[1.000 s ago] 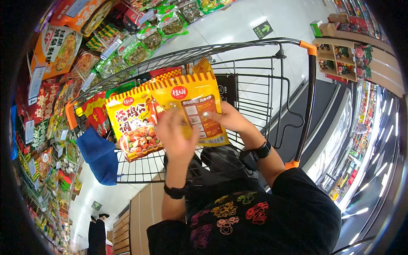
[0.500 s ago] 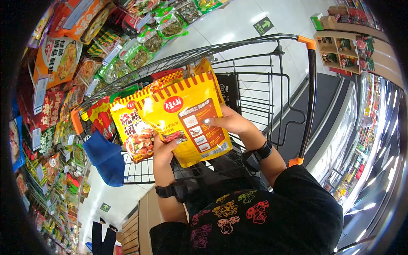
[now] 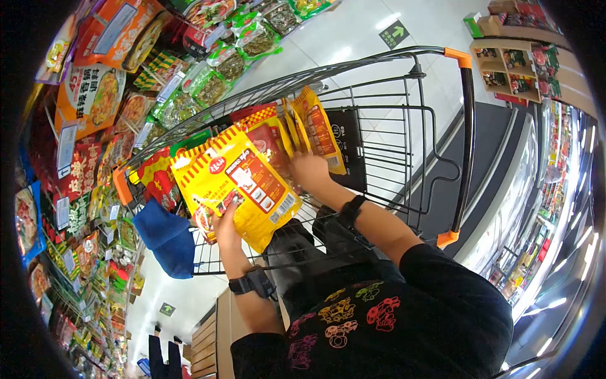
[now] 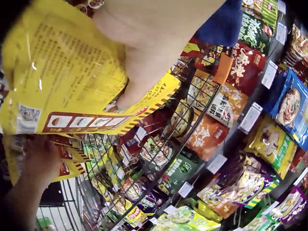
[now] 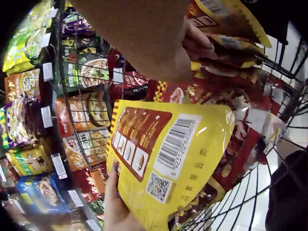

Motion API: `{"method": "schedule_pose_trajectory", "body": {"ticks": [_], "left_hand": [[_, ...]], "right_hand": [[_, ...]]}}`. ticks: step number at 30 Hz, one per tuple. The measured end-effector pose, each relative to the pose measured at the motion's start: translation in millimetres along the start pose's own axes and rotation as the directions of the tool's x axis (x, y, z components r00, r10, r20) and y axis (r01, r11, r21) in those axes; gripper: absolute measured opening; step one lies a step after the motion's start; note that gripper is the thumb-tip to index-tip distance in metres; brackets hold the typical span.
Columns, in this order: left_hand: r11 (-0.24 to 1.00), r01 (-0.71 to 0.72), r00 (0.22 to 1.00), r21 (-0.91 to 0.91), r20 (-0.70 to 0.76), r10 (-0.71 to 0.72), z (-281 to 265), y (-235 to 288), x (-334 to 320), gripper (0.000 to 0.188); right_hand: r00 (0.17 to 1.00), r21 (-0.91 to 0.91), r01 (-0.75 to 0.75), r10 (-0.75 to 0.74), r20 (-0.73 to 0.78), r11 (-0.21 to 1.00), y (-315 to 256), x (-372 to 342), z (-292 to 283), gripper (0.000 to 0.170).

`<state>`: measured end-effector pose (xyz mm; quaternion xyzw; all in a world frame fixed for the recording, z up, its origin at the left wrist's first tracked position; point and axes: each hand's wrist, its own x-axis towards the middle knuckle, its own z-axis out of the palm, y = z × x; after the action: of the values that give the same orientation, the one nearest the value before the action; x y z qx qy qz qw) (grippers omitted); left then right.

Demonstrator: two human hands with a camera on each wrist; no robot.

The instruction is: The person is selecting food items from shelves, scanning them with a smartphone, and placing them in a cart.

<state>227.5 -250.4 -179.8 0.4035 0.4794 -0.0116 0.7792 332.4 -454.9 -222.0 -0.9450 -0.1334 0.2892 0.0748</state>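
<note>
My left hand (image 3: pixel 227 224) grips the lower left side of a yellow seasoning packet (image 3: pixel 262 202), thumb on its printed face. Its barcode and brown panel of small pictures face up. Another packet of the same style lies partly hidden behind it. My right hand (image 3: pixel 309 170) is down in the shopping cart at several upright yellow packets (image 3: pixel 319 129). A finger with its nail showing lies against them in the right wrist view, where the hand (image 5: pixel 197 41) is partly hidden by the forearm; I cannot tell whether it pinches one.
The wire cart (image 3: pixel 410 145) has orange corners and a black handle (image 3: pixel 468 145). Red packets (image 3: pixel 265 142) lie inside it, and a blue cloth (image 3: pixel 165 237) hangs over its left corner. Shelves of packaged food (image 3: pixel 88 170) run close along the left. Another person's legs (image 3: pixel 164 357) show behind.
My left hand has come onto the yellow packet and now holds it alone, shifted left and tilted. My right hand has left that packet and reached forward to the yellow packets in the cart.
</note>
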Motion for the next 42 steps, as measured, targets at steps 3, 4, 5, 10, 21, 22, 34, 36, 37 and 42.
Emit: {"method": "schedule_pose_trajectory", "body": {"ticks": [3, 4, 5, 10, 21, 22, 34, 36, 37, 42], "left_hand": [[0.994, -0.072, 0.997, 0.087, 0.036, 0.069, 1.8, -3.7, 4.3, 0.034], [0.991, -0.085, 0.996, 0.104, 0.044, 0.08, 1.6, -6.1, 5.3, 0.034], [0.988, -0.099, 0.994, 0.12, 0.053, 0.093, 2.0, -8.3, 6.9, 0.033], [0.973, -0.133, 0.989, 0.19, 0.096, 0.117, 0.8, -10.1, 6.7, 0.032], [0.994, 0.046, 0.99, -0.103, 0.14, -0.031, -1.9, 6.9, -1.2, 0.038], [0.987, 0.072, 0.986, -0.141, 0.156, -0.049, -4.1, 6.5, -3.1, 0.039], [0.956, 0.192, 0.93, -0.223, 0.353, -0.104, -21.5, -8.5, -3.8, 0.051], [0.944, 0.221, 0.911, -0.245, 0.397, -0.111, -23.1, -11.5, -2.9, 0.048], [0.94, 0.238, 0.891, -0.245, 0.44, -0.111, -27.9, -16.9, -0.6, 0.047], [0.957, 0.15, 0.934, -0.25, 0.353, -0.054, -29.9, -21.3, -2.3, 0.038]], "right_hand": [[1.0, -0.103, -0.024, 0.026, 0.014, 0.994, -2.5, 6.9, 29.2, 0.017], [0.997, -0.137, -0.044, 0.052, 0.058, 0.99, -2.9, 9.1, 30.5, 0.015], [0.992, -0.171, -0.062, 0.08, 0.1, 0.983, -3.5, 11.7, 31.5, 0.014], [0.992, -0.177, -0.11, 0.118, 0.038, 0.978, -5.2, 11.2, 31.8, 0.02], [0.912, 0.974, 0.184, -0.392, -0.119, 0.13, 32.8, -45.8, -88.4, 0.024], [0.923, 0.998, 0.069, -0.38, -0.063, 0.002, 34.1, -49.5, -96.8, 0.026], [0.901, 0.601, -0.422, -0.385, 0.198, -0.679, 34.4, -76.9, -66.6, 0.037], [0.89, 0.544, -0.457, -0.358, 0.283, -0.704, 26.0, -78.4, -64.4, 0.037], [0.877, 0.536, -0.481, -0.391, 0.28, -0.694, 28.2, -78.1, -54.4, 0.037], [0.95, 0.913, -0.282, -0.22, 0.223, -0.293, 17.9, -62.6, -10.2, 0.029]]}}
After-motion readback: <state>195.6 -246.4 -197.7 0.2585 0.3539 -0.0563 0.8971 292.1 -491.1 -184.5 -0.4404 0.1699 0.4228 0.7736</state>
